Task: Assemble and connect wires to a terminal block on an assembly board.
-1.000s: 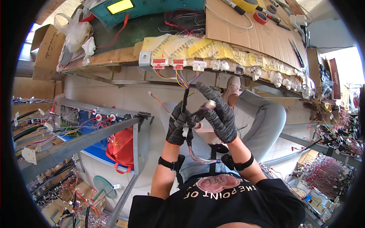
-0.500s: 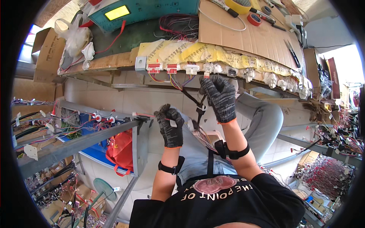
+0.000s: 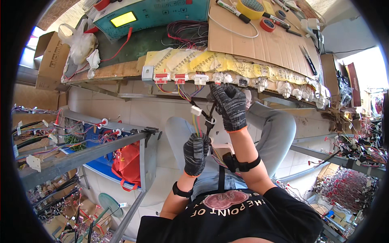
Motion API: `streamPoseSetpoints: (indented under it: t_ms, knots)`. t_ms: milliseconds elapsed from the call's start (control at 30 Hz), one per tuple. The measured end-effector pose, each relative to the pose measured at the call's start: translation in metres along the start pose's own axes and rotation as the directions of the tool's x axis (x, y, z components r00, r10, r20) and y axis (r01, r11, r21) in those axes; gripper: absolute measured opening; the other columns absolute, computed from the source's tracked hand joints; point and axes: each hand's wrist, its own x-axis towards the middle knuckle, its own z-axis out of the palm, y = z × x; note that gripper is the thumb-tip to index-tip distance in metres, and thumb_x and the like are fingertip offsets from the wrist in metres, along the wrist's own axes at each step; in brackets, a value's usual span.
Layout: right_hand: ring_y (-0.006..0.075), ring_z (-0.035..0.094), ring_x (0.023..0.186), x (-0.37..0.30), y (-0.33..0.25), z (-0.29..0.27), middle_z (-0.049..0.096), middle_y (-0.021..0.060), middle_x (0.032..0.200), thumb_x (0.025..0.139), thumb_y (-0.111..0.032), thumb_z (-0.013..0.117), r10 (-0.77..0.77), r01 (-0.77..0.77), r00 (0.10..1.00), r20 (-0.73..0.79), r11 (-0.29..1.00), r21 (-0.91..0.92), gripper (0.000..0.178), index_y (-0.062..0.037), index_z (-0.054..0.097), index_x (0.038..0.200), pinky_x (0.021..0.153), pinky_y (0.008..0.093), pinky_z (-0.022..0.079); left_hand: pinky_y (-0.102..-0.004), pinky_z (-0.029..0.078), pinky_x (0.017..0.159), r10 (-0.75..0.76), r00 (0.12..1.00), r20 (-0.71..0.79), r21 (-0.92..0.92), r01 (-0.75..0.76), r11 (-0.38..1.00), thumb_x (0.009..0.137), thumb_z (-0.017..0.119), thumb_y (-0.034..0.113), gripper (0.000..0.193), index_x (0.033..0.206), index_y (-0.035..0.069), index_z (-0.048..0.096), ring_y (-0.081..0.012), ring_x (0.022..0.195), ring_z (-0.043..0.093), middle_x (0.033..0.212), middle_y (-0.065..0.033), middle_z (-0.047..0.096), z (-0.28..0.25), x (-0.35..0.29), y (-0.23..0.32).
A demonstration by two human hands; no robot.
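Note:
My left hand (image 3: 196, 154), in a grey-black knit glove, is closed around a few coloured wires (image 3: 197, 124). They stand up from the fist and end in a loose white connector (image 3: 196, 110). My gloved right hand (image 3: 229, 106) is closed just below a white and red connector (image 3: 218, 78) at the bench edge. A black-wrapped wire harness (image 3: 210, 124) branches up into its grip; its fingertips are partly hidden. Left of it, two red-and-white connectors (image 3: 161, 78) and a white connector (image 3: 200, 79) sit along the edge with the harness's coloured wires hanging from them.
A teal tester (image 3: 150, 18) with a lit yellow screen stands on the bench. Cardboard (image 3: 263, 46) carries tape rolls (image 3: 267, 25), markers and a cutter-like tool (image 3: 309, 60). Metal rails (image 3: 89, 152) with hung wires flank me; a red bag (image 3: 127, 165) lies at left.
My left hand has moved right and down toward my lap, bringing the wires and white connector upright in front of the harness. My right hand has stayed near the same connector, slightly lower.

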Motion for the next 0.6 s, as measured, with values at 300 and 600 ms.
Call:
streamPoseSetpoints:
  t_ms: [300,600]
  knots:
    - [0.0205,0.058,0.077,-0.044,0.018,-0.045,0.061,0.0103,0.084,0.086,-0.01,0.05,-0.285,0.307,0.951,0.118,0.911,-0.275,0.023,0.0025,0.055,0.105,0.07,0.0299,0.045,-0.0373,0.045,0.062,0.191,0.924,0.332,0.453,-0.334,0.826,0.087,0.042,0.015,0.021,0.087,-0.001,0.056,-0.0299,0.069,0.057,0.073,-0.0129,0.058,0.019,0.018,-0.002]
    - [0.0068,0.047,0.048,-0.01,0.009,-0.07,0.058,0.0033,0.065,0.084,-0.018,0.056,-0.024,0.017,0.996,0.089,0.997,0.078,0.016,-0.0024,0.057,0.083,0.042,0.0207,0.037,-0.0304,0.042,0.065,-0.065,0.946,0.317,0.133,0.023,0.991,0.087,0.046,0.03,0.029,0.097,0.002,0.05,-0.0175,0.07,0.053,0.079,-0.0089,0.056,0.046,0.027,-0.002]
